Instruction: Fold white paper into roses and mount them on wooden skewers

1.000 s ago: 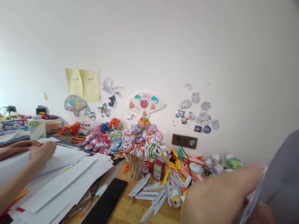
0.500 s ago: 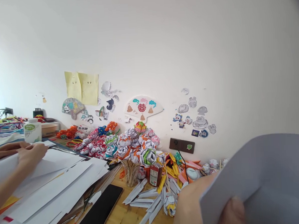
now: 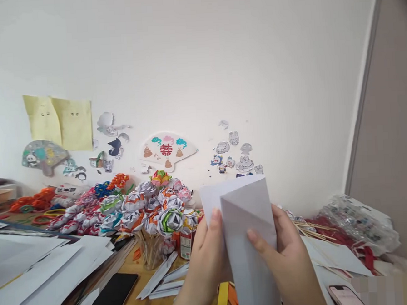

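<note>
Gripping paper (image 3: pixel 245 259) by opposite edges | left hand (image 3: pixel 207 250), right hand (image 3: pixel 290 255) part-curled | wall (image 3: pixel 198 57) behind, apart

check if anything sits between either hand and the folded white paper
Nothing visible does: the left hand and right hand both hold the folded white paper directly. The paper flowers stand farther back, off to the left.

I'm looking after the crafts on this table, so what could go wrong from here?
The left hand and right hand hold the folded white paper with thumbs against it, so a hard squeeze might leave a stray crease. The paper flowers appear just beyond the left hand; if they are within reach, a sideways swing might knock them.
</note>
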`<act>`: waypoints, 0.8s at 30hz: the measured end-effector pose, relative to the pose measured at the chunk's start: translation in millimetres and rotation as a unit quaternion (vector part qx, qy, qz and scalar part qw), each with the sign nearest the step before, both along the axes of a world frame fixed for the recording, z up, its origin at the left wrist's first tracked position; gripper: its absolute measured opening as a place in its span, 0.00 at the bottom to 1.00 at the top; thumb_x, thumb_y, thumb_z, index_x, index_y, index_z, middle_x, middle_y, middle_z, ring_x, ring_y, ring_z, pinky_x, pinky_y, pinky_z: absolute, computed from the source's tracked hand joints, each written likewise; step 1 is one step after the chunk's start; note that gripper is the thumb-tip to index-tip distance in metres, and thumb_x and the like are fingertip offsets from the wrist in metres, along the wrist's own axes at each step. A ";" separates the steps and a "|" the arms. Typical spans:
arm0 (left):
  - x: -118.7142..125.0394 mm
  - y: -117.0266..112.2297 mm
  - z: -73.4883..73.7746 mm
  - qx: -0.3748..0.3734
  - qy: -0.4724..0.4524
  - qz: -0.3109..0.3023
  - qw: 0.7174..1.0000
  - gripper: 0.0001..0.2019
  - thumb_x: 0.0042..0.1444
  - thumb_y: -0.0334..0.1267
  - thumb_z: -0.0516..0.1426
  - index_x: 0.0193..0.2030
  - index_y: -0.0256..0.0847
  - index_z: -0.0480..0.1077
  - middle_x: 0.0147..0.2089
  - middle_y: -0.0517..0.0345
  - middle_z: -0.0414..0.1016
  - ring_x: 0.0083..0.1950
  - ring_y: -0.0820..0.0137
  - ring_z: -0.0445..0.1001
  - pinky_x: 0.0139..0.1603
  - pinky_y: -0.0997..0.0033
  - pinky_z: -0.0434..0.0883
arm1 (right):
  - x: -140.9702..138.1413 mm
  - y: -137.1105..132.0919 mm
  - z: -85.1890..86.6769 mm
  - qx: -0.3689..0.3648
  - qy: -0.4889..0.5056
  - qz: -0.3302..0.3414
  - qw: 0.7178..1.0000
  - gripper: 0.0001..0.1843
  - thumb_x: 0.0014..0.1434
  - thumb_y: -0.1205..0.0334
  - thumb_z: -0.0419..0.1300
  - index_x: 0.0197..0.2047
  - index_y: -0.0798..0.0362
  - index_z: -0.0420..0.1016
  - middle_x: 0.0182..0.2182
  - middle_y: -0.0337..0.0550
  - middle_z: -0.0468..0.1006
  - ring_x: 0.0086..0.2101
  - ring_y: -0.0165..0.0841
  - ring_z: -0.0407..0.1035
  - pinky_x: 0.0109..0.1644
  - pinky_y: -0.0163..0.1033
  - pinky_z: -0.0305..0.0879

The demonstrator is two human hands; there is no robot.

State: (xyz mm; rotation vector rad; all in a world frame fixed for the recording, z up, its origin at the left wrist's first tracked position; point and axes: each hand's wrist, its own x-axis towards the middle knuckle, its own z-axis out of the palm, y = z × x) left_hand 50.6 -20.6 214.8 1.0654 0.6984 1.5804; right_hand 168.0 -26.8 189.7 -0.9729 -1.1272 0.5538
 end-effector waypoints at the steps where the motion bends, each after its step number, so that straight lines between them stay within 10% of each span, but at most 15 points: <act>1: 0.8 1.1 0.7 0.005 -0.011 -0.004 1.000 0.24 0.47 0.56 0.59 0.41 0.37 0.75 0.38 0.48 0.82 0.41 0.54 0.78 0.38 0.64 0.75 | -2.1 1.4 -0.1 -0.003 0.004 -0.013 1.000 0.31 0.47 0.51 0.65 0.54 0.45 0.64 0.52 0.49 0.72 0.49 0.47 0.69 0.44 0.48 0.71; 6: 2.8 3.1 2.5 0.009 0.025 -0.003 1.000 0.21 0.40 0.49 0.65 0.37 0.37 0.74 0.35 0.49 0.82 0.38 0.57 0.79 0.37 0.65 0.74 | -5.6 -1.2 1.5 0.000 -0.009 -0.076 0.997 0.33 0.46 0.50 0.65 0.54 0.47 0.62 0.53 0.50 0.71 0.50 0.48 0.66 0.48 0.49 0.68; 12: -1.8 12.1 1.1 0.007 0.059 0.012 0.998 0.17 0.43 0.47 0.64 0.35 0.37 0.72 0.34 0.51 0.80 0.38 0.57 0.78 0.34 0.67 0.73 | 5.5 -3.8 4.1 -0.004 -0.011 0.063 0.998 0.24 0.56 0.46 0.57 0.52 0.48 0.64 0.50 0.50 0.73 0.48 0.44 0.69 0.45 0.45 0.70; 24: -7.8 28.5 -4.9 -0.062 0.100 -0.046 0.992 0.23 0.43 0.35 0.62 0.48 0.39 0.66 0.44 0.47 0.78 0.46 0.54 0.76 0.43 0.61 0.71 | 3.7 6.1 -6.1 -0.030 0.084 0.033 0.996 0.29 0.52 0.39 0.58 0.53 0.46 0.69 0.50 0.43 0.74 0.50 0.43 0.67 0.48 0.42 0.67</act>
